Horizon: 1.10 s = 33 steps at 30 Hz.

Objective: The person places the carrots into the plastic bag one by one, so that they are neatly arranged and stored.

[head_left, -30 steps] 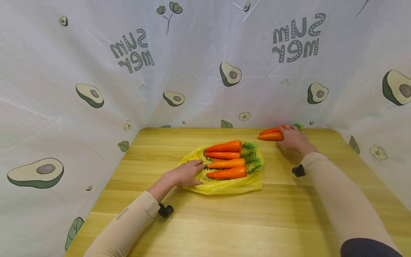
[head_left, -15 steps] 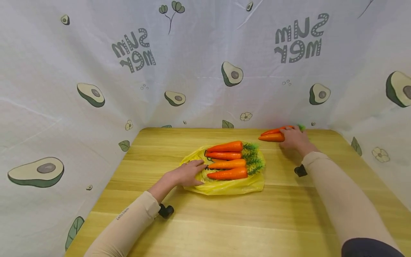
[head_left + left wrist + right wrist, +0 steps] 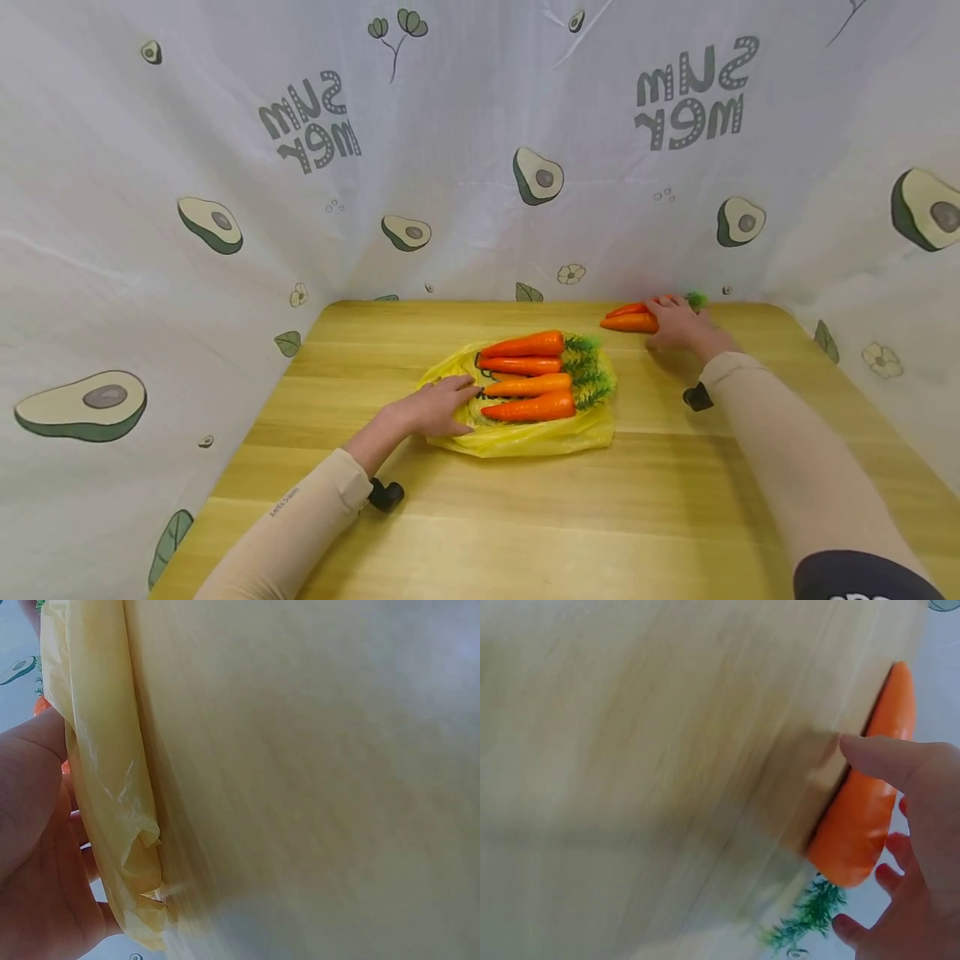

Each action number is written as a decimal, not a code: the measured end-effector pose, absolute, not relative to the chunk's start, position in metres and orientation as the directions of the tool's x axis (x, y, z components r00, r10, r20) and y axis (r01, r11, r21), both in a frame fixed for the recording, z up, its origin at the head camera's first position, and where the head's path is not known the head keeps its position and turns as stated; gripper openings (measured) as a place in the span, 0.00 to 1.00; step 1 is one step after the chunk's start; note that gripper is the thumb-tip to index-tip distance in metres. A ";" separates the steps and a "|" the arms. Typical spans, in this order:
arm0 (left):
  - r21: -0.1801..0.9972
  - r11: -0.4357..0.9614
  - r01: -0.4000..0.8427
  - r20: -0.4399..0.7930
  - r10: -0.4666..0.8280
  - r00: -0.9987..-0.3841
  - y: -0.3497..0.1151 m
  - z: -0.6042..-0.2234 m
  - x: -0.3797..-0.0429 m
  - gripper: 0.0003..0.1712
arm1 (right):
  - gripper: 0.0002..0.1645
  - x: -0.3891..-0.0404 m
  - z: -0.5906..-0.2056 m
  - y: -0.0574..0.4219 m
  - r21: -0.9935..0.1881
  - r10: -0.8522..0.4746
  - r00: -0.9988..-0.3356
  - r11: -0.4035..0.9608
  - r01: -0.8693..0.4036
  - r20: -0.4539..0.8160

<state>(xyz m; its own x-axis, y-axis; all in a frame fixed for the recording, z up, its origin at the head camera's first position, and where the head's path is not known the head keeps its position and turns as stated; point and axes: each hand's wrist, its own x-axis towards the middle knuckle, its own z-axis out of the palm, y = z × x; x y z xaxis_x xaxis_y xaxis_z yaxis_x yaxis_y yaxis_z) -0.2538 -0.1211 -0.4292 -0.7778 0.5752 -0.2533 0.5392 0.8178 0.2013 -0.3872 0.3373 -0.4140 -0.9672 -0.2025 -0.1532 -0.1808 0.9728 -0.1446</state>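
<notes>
Several orange carrots with feathery green tops lie side by side on a yellow plastic bag in the middle of the table. My left hand rests on the bag's left edge, fingers spread, their tips close to the carrot points. In the left wrist view, a fold of the bag lies over part of that hand. At the back right, my right hand lies over two more carrots. The right wrist view shows its thumb across one carrot, with loosely bent fingers on the far side.
The wooden table ends at a white hanging cloth printed with avocados. The two back-right carrots lie near the table's rear edge. A small black device sits at the left wrist, another at the right.
</notes>
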 end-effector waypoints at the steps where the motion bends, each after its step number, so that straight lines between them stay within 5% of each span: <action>1: 0.199 0.819 0.538 -0.255 0.573 -0.778 -0.121 -0.430 -0.254 0.43 | 0.54 -0.388 -0.415 0.337 -0.145 -0.206 -0.966 0.972 -0.183 -0.159; 15: 0.193 0.823 0.534 -0.247 0.567 -0.786 -0.122 -0.432 -0.257 0.43 | 0.37 -0.396 -0.410 0.333 -0.019 -0.194 -0.977 0.981 -0.193 -0.091; 24: 0.192 0.823 0.535 -0.250 0.568 -0.784 -0.121 -0.433 -0.257 0.44 | 0.42 -0.398 -0.413 0.338 -0.072 -0.198 -0.961 0.980 -0.187 -0.195; 33: 0.192 0.817 0.543 -0.251 0.576 -0.778 -0.121 -0.434 -0.259 0.44 | 0.44 -0.383 -0.415 0.340 -0.146 -0.310 -0.935 0.947 -0.287 -0.171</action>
